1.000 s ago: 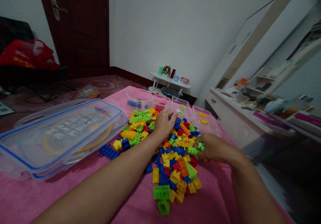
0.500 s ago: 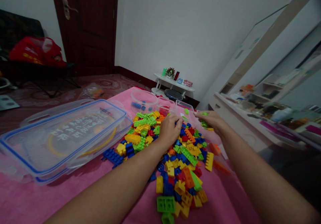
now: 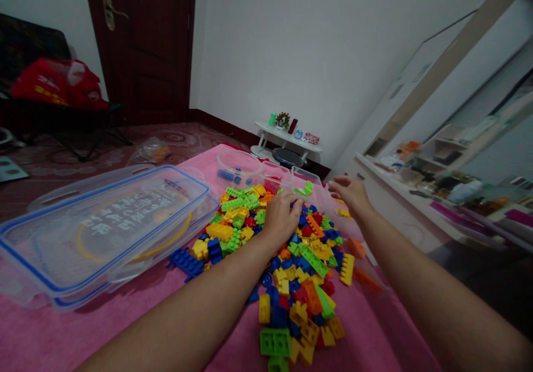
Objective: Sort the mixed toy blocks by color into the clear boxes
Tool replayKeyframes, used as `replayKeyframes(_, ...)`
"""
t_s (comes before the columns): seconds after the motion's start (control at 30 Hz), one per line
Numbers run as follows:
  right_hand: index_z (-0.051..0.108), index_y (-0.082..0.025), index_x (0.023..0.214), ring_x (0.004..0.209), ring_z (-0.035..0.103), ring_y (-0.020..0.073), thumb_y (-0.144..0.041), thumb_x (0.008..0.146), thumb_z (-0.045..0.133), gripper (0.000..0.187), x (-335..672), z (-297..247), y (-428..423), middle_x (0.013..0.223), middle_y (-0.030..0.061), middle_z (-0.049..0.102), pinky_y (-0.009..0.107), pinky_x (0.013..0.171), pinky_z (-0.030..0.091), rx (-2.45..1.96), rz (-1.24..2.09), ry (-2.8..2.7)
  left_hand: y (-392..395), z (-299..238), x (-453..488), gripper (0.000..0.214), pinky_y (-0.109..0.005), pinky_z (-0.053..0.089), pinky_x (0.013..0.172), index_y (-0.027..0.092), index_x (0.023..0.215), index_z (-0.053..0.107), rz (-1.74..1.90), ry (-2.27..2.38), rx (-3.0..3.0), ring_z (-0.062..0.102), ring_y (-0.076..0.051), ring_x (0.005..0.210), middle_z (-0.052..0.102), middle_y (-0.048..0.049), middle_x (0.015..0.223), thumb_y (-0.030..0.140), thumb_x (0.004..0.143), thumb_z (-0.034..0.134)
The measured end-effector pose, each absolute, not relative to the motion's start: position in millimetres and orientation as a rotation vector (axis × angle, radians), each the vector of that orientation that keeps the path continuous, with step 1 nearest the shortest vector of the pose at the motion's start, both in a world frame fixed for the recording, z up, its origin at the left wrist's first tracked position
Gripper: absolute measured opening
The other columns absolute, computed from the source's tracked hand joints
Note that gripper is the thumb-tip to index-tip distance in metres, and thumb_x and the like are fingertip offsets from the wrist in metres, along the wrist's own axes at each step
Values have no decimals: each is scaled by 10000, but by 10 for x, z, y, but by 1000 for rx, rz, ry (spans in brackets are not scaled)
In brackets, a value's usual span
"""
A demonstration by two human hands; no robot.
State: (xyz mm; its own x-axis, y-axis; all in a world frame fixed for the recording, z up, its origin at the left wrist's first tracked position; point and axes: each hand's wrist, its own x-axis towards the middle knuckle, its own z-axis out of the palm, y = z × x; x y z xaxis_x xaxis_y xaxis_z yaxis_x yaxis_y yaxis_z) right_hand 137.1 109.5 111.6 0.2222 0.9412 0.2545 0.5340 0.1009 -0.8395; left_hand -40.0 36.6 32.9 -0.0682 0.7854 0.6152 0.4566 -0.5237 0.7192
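A large heap of toy building bricks (image 3: pixel 306 266) in yellow, blue, green, red and orange lies on a pink cloth (image 3: pixel 200 300). My left hand (image 3: pixel 281 215) rests on the far part of the heap, fingers curled down; whatever is under them is hidden. To the right, my right hand (image 3: pixel 351 192) hovers beside the clear boxes, its fingers apart and nothing visible in them. Green bricks (image 3: pixel 306 187) lie in a clear box behind the heap. Below the right hand, yellow bricks (image 3: pixel 343 212) sit in another clear container.
A round clear tub (image 3: pixel 240 153) holds blue bricks, beside a box with red bricks (image 3: pixel 272 183). Orange bricks (image 3: pixel 368 279) lie in a container at right. Stacked clear lids with blue seals (image 3: pixel 104 288) fill the left. A dresser (image 3: pixel 400 211) stands beyond the right side.
My right hand has let go of the green bricks and drawn slightly right and up. More green bricks now lie in the clear box. My left hand has barely moved.
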Motion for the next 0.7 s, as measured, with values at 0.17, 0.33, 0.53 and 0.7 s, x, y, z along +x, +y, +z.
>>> replayKeyframes(0.17,605,-150,657,485,521,105,-417,706,644,274,1351,1036,478,579,10,592,222,468,399,-1592,674,-2025,364,343,-404,244,-261,431,792,178,831,685,1610,1320,1914,578,-162,859,652,-32,839,225,881,450)
replayKeyframes(0.33,638,-171,825,583,551,125,-432,677,680,303,1275,861,-140,682,0,641,223,522,360,-1643,514,-2441,355,350,-409,230,-257,424,778,176,795,676,1618,1304,1912,574,-159,850,650,-30,828,199,868,459)
replayKeyframes(0.53,639,-178,838,628,561,132,-309,664,674,220,1247,899,-254,704,-10,631,217,524,347,-1663,427,-2578,341,358,-408,227,-254,422,776,172,780,669,1611,1304,1906,576,-157,842,645,-30,814,193,864,460)
replayKeyframes(0.7,598,-156,656,527,566,122,-353,704,637,207,1442,1254,252,583,-7,597,206,462,379,-1697,828,-2560,357,346,-410,232,-257,425,776,172,783,673,1612,1309,1912,579,-160,846,647,-35,827,208,868,461)
